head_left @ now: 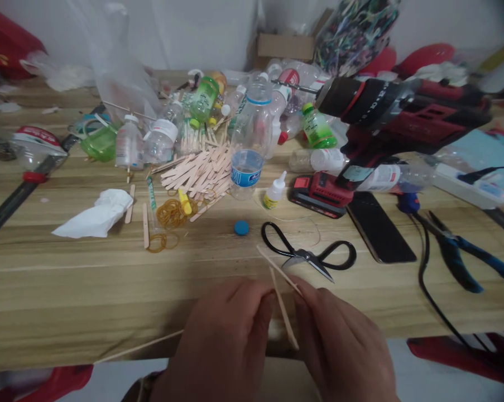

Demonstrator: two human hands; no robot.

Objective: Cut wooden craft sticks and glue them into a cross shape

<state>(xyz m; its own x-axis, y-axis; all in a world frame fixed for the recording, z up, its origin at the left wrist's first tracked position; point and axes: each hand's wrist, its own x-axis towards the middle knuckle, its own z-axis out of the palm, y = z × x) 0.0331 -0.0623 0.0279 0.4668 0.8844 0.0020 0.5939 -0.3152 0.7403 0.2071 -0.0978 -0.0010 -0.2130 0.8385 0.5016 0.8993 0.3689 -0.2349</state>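
- Evidently, the left hand [229, 329] has its thumb and fingertips closed on a narrow pale wooden strip [284, 312], a pinch that seems to control its slant while both ends remain exposed.
- The right hand [344, 335] holds a second thin pale wooden stick [277, 265] in a tight pinch, its free tip angled away toward the black-handled metal scissors [308, 257]; this grip probably steadies it from one end.
- Both pieces are between the hands, near the front edge of the wooden table [218, 262], where they can be seen and handled closely.
- A long, slim pale stick [138, 346] slants out beside the left hand; whether that hand also grips it cannot be told.
- The scissors lie flat, handles spread, just beyond the right hand and within easy reach.
- The small white glue bottle with a yellow label [274, 192] stands upright, nozzle up, which likely guards against leaking.
- The red and black cordless drill [360, 123] rests on its broad battery base, which supports the heavy body and holds its bit off the table.
- Tan rubber bands [171, 213] lie beside the heap of flat wooden craft sticks [204, 170], so both supplies sit together.
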